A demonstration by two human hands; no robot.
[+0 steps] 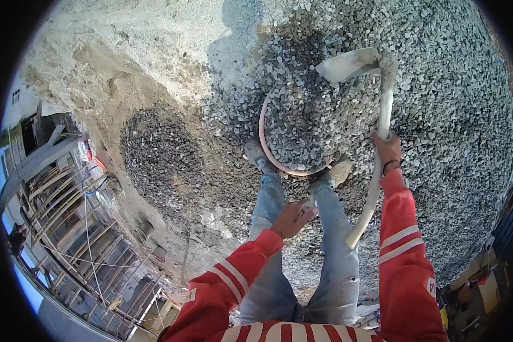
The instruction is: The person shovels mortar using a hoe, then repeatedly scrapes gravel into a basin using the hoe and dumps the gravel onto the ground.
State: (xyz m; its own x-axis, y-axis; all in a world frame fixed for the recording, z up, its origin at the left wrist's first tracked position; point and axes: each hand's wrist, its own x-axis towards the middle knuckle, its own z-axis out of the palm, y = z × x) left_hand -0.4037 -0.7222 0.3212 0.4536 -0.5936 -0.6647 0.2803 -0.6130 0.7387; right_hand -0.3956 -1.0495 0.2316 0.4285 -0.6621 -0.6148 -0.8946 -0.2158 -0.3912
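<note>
My right hand (387, 149) is wrapped round the pale, curved handle of a hoe (385, 105). The hoe's broad metal blade (349, 64) lies at the far end over the gravel, and the handle's lower end sticks out beside my right leg. A round pan (263, 126) with a pinkish rim is heaped with grey gravel in front of my shoes; its far rim is buried or hidden. My left hand (294, 218) hangs in front of my thighs, fingers loosely bent and apart, touching neither the hoe nor the pan.
A large gravel pile (450, 108) spreads over the right side. Farther left lies a smaller dark gravel heap (162, 154) on pale ground. Wooden poles and boards (68, 205) stand at the lower left, with a blue hose (91, 181) near them. My shoes (340, 172) rest on gravel.
</note>
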